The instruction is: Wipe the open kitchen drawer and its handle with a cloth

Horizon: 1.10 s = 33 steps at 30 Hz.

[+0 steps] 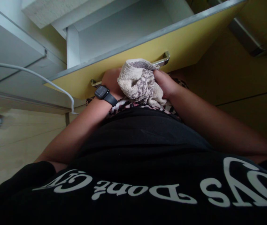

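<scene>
Across the top of the frame, 1 open, yellow-fronted drawer [194, 45] shows a pale grey interior and 1 silver metal handle [163, 61]. A beige tiled surface [18, 140] lies at the left edge. At centre, the right hand [165, 83] grips 1 crumpled beige-and-grey terry cloth [138, 82]; the left hand [111, 82] is partly behind it, grip impossible to tell.
</scene>
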Each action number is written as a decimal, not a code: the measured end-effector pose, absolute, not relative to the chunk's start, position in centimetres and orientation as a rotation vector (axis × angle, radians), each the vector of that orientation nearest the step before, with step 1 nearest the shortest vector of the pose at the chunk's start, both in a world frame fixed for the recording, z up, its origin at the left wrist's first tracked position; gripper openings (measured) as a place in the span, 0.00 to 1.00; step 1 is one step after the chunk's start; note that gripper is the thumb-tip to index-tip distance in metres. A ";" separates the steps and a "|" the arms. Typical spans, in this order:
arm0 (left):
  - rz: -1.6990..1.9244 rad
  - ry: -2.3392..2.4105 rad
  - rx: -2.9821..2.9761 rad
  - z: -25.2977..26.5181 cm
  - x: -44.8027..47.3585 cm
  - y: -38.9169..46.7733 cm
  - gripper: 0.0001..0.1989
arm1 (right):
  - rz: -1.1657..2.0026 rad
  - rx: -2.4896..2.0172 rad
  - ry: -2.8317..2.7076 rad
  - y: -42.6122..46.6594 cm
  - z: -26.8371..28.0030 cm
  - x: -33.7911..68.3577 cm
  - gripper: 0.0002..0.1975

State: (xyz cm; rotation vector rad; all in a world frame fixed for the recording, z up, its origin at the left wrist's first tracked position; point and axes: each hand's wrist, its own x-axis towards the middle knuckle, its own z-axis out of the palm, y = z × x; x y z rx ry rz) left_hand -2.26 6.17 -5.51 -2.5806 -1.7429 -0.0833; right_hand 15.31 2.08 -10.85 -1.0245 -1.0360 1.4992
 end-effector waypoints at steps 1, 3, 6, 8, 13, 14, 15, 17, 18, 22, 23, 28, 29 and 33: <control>-0.081 -1.752 -2.570 -5.4 -2.2 6.2 0.18 | 1.501 -1.020 -1.030 2.1 -10.9 15.2 0.21; -0.077 -1.763 -2.556 -5.3 -2.2 6.1 0.18 | 1.503 -1.010 -1.018 2.1 -10.9 15.2 0.21; -0.085 -1.750 -2.568 -5.0 -2.1 6.1 0.19 | 1.509 -0.997 -1.004 2.1 -11.0 15.2 0.20; -0.099 -1.731 -2.587 -4.9 -2.1 6.1 0.19 | 1.518 -0.987 -0.998 2.1 -11.1 15.3 0.19; -0.129 -1.727 -2.600 -4.9 -2.2 6.0 0.20 | 1.535 -0.955 -0.981 2.2 -11.3 15.4 0.19; -0.130 -1.730 -2.599 -5.0 -2.2 6.0 0.20 | 1.537 -0.948 -0.977 2.2 -11.2 15.4 0.19; -0.131 -1.733 -2.597 -5.0 -2.3 6.0 0.20 | 1.538 -0.944 -0.974 2.2 -11.2 15.3 0.19; -0.131 -1.729 -2.597 -5.1 -2.2 6.1 0.20 | 1.540 -0.943 -0.968 2.2 -11.1 15.3 0.19; -0.131 -1.720 -2.603 -5.2 -2.2 6.2 0.20 | 1.541 -0.946 -0.965 2.1 -11.1 15.2 0.19; -0.159 -1.676 -2.617 -5.3 -2.2 6.3 0.22 | 1.543 -0.972 -0.959 2.1 -11.0 15.3 0.17; -0.175 -1.673 -2.610 -5.3 -2.2 6.3 0.23 | 1.541 -0.977 -0.958 2.2 -11.0 15.3 0.17; -0.196 -1.658 -2.604 -5.4 -2.4 6.3 0.21 | 1.532 -0.975 -0.958 2.1 -11.1 15.3 0.17; -0.192 -1.654 -2.607 -5.4 -2.4 6.3 0.21 | 1.530 -0.970 -0.958 2.1 -11.1 15.3 0.17; -0.181 -1.658 -2.590 -5.6 -2.3 6.4 0.22 | 1.526 -0.943 -0.955 2.0 -10.9 15.1 0.16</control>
